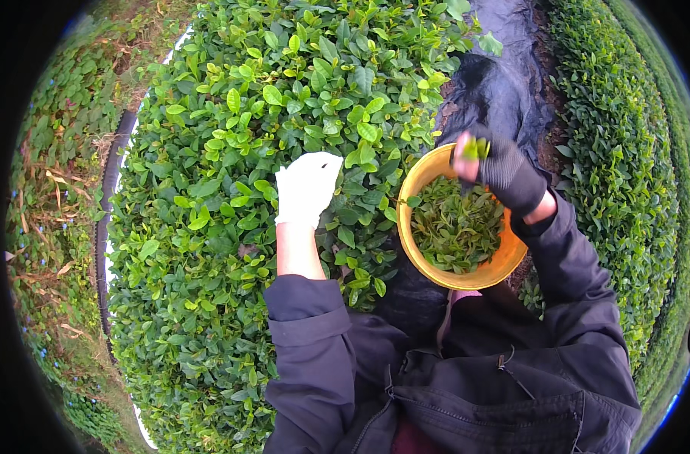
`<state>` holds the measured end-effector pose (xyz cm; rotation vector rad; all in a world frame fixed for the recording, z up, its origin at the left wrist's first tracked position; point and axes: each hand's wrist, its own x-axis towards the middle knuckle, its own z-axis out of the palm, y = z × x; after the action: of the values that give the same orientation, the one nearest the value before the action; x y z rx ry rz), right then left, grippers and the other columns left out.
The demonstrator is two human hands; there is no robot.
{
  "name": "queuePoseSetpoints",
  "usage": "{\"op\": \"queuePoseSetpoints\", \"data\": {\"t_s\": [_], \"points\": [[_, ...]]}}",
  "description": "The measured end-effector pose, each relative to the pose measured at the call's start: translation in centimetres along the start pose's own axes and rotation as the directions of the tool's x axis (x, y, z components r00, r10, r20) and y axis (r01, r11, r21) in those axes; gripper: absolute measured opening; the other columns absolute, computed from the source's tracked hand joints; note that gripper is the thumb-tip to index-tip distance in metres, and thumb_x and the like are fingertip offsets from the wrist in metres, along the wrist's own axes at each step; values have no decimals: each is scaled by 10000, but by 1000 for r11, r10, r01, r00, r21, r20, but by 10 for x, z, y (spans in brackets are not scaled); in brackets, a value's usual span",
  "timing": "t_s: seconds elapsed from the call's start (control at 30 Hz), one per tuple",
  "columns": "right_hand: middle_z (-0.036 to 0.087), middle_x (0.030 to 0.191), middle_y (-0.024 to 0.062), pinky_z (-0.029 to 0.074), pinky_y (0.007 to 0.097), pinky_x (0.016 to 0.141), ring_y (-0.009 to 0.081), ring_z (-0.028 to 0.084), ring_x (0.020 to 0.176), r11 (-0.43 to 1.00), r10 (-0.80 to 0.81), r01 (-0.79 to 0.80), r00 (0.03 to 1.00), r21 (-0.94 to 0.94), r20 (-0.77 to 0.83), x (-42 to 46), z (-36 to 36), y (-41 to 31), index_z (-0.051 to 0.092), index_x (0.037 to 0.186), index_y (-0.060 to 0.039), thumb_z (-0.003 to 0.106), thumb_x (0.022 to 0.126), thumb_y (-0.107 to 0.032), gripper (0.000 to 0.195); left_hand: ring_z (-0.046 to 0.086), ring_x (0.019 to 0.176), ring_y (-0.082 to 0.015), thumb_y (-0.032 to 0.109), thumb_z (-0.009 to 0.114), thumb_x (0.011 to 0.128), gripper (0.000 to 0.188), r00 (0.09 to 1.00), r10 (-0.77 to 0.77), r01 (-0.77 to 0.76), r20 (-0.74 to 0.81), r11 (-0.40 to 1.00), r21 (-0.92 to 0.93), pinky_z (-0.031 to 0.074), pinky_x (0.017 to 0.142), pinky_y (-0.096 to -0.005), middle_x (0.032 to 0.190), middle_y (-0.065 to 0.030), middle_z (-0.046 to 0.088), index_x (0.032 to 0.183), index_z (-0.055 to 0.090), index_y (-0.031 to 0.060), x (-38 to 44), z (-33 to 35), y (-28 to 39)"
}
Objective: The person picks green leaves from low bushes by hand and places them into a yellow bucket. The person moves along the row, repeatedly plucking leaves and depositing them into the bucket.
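Observation:
My left hand (309,187), in a white glove, rests low over the top of a leafy tea bush (226,147). Its fingers are curled and mostly hidden, so whether it grips anything is unclear. Over the far rim of a yellow plastic bucket (406,238), my right hand (487,162) wears a dark glove with bare fingertips. Between those fingertips are a few bright green leaves (475,148), a little blurred. Many picked green leaves (455,227) lie inside the bucket, which is in front of my body.
Black ground sheeting (501,91) runs between the bush and another hedge row (617,142) on the right. At the left, a dark edging strip (109,187) borders the bush, with weeds and dry stalks (58,187) beyond it.

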<state>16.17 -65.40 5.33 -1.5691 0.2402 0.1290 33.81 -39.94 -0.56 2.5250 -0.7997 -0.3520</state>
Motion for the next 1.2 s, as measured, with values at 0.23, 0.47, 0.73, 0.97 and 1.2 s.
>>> {"op": "queuePoseSetpoints", "data": {"t_s": [0.23,0.47,0.73,0.97,1.2], "points": [[646,1003,163,499,374,790,321,633,955,839,44,-179,964,-514,-263,-42,-27,26,598,1101,-49,723,771,-157,369,651,945,-247,249,556,891,208,949,193,-202,-251,979,-10,504,823,-332,1017,-73,689,995,694,132,-6,-12,15],[605,936,133,484,324,771,250,613,859,680,-379,-165,755,-714,-535,-69,-66,91,608,1011,-44,686,807,-86,222,652,974,-284,271,576,898,258,974,83,-130,-209,966,-222,499,863,-354,1042,-124,681,1016,694,75,0,-11,55],[418,1343,278,370,501,994,464,452,1182,306,-327,-31,935,-951,-136,-97,-24,58,527,1263,-8,718,701,-569,817,634,999,-312,303,552,921,314,981,99,-138,-168,962,-236,485,879,-358,1071,-152,668,1050,676,46,7,0,87],[557,1219,248,426,437,962,410,547,1101,655,-523,79,765,-751,-375,-103,-37,63,556,1215,-10,657,827,-205,446,627,988,-324,289,511,940,319,945,270,-309,-185,922,-232,482,874,-373,1066,-158,662,1064,663,37,26,31,113],[629,1120,98,463,311,880,200,594,1025,998,61,-46,740,41,-669,-113,-64,151,557,1214,-28,558,772,29,446,607,1037,-321,293,487,946,340,937,292,-330,-194,922,-205,462,913,-380,1105,-170,648,1090,657,36,37,52,112]]}}
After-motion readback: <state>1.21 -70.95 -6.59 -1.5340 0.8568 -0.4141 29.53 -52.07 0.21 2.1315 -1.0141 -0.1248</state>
